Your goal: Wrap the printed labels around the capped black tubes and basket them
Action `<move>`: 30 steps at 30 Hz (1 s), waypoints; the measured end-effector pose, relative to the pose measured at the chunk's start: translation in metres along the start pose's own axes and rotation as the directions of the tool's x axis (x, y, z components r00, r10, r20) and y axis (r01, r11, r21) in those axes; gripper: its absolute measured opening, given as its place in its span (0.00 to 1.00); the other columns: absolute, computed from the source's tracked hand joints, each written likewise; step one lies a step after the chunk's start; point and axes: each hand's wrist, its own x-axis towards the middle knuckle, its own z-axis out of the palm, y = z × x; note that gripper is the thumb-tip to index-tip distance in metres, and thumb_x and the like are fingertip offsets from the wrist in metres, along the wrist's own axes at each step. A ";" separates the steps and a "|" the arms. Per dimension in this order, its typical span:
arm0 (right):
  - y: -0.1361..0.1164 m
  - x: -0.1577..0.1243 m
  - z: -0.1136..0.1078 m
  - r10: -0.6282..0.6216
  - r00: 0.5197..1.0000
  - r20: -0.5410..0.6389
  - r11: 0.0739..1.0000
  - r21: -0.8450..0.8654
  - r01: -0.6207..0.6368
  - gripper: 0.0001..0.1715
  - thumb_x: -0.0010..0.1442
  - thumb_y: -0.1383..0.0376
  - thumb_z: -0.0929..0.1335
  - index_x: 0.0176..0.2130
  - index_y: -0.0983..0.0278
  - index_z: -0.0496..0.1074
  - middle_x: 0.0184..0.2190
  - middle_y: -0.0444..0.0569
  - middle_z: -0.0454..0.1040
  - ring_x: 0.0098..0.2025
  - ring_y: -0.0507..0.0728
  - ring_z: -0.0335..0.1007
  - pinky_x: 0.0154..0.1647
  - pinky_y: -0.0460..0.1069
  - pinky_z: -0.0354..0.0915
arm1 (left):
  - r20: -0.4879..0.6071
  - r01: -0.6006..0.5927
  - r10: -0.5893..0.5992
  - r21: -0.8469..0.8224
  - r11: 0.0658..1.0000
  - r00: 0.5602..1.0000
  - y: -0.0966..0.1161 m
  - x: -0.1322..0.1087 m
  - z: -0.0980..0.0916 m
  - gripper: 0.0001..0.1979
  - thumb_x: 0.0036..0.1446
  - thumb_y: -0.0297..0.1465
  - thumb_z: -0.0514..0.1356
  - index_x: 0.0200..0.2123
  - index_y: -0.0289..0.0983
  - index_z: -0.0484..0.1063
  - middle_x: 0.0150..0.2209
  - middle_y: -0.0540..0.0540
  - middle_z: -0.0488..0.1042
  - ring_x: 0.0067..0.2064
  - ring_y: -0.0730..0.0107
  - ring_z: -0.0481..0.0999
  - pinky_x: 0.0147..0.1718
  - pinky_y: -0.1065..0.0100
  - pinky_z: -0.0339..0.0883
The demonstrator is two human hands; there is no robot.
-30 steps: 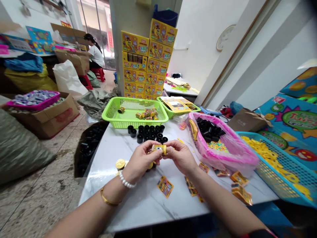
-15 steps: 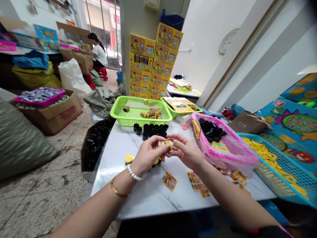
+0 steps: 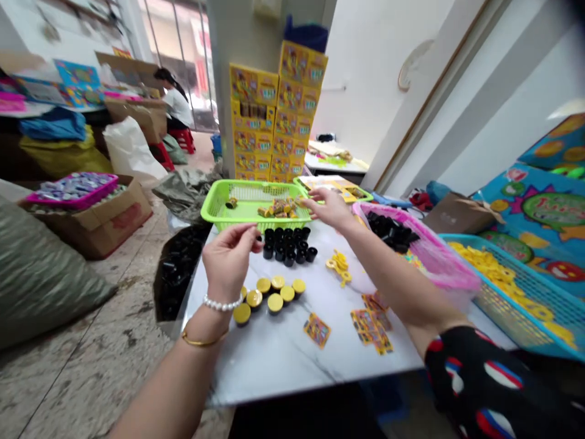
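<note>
My left hand (image 3: 228, 259) is at the near-left corner of a group of black cups (image 3: 289, 256), its thumb and finger pinched on a small black cup (image 3: 259, 237), mostly hidden by the fingers. My right hand (image 3: 331, 210) reaches over the right rim of a green basket (image 3: 214, 213), fingers stretched and apart. Just off its fingertips, yellow-wrapped little jars (image 3: 278, 208) lie in the basket. Yellow-topped black cups (image 3: 275, 303) stand on the table nearer to me. Beside them lie a printed label (image 3: 317, 330) and several more labels (image 3: 369, 326).
Yellow rings (image 3: 339, 266) lie on the white table (image 3: 274, 372). To the right are a pink plastic-lined basket (image 3: 450, 277) and a blue basket (image 3: 475, 299) of yellow rings. Yellow boxes (image 3: 253, 85) are stacked behind. A seated person (image 3: 176, 107) is far left.
My hands have parted from the yellow-wrapped jar held between them. The left moved left to a black cup; the right moved up to the green basket. The yellow-topped cups and rings are now uncovered.
</note>
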 end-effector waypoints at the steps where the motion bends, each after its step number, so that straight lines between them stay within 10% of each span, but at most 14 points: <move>1: -0.001 -0.006 0.001 -0.011 0.999 0.031 0.999 -0.053 0.012 0.19 0.55 0.58 0.73 0.40 0.72 0.76 0.35 0.49 0.77 0.29 0.50 0.71 0.36 0.49 0.66 | 0.024 -0.023 0.021 0.055 0.998 0.999 -0.001 0.000 0.000 0.09 0.51 0.33 0.68 0.35 0.35 0.80 0.29 0.49 0.80 0.25 0.75 0.75 0.27 0.72 0.72; 6: 0.009 -0.087 -0.003 -0.057 0.962 0.266 0.964 -0.235 0.122 0.06 0.54 0.67 0.73 0.36 0.63 0.79 0.34 0.45 0.78 0.33 0.52 0.71 0.40 0.48 0.66 | 0.285 -0.254 0.135 0.440 0.861 0.949 -0.003 -0.012 0.006 0.08 0.56 0.34 0.64 0.34 0.36 0.81 0.29 0.47 0.81 0.29 0.72 0.76 0.29 0.72 0.70; 11: 0.035 -0.139 -0.017 -0.092 0.860 0.502 0.878 -0.366 0.307 0.24 0.55 0.68 0.72 0.52 0.62 0.74 0.49 0.54 0.75 0.41 0.57 0.73 0.45 0.53 0.70 | 0.356 -0.379 0.226 0.455 0.806 0.907 -0.002 -0.034 0.016 0.09 0.59 0.35 0.63 0.35 0.37 0.81 0.30 0.48 0.81 0.27 0.72 0.76 0.28 0.72 0.69; 18: 0.048 -0.188 -0.032 -0.033 0.881 0.472 0.803 -0.513 0.304 0.16 0.64 0.63 0.69 0.51 0.59 0.76 0.45 0.53 0.75 0.45 0.59 0.71 0.46 0.54 0.68 | 0.593 -0.537 0.237 0.400 0.742 0.769 -0.006 -0.064 0.028 0.07 0.59 0.33 0.62 0.36 0.39 0.81 0.28 0.50 0.82 0.25 0.72 0.77 0.27 0.71 0.68; 26: 0.057 -0.212 -0.005 -0.029 0.915 0.403 0.872 -0.437 0.220 0.05 0.63 0.69 0.68 0.35 0.63 0.75 0.38 0.51 0.73 0.41 0.57 0.69 0.43 0.52 0.67 | 0.577 -0.386 0.076 0.437 0.812 0.813 -0.010 -0.070 0.032 0.07 0.59 0.34 0.62 0.35 0.38 0.80 0.28 0.48 0.81 0.24 0.72 0.76 0.25 0.71 0.67; 30: 0.043 -0.208 -0.020 0.078 0.978 0.192 0.974 -0.226 -0.034 0.03 0.64 0.68 0.67 0.39 0.60 0.72 0.33 0.45 0.74 0.33 0.53 0.71 0.36 0.49 0.68 | 0.587 -0.211 -0.131 0.477 0.853 0.799 -0.011 -0.070 0.035 0.14 0.55 0.37 0.65 0.42 0.37 0.78 0.30 0.46 0.81 0.24 0.70 0.76 0.22 0.71 0.66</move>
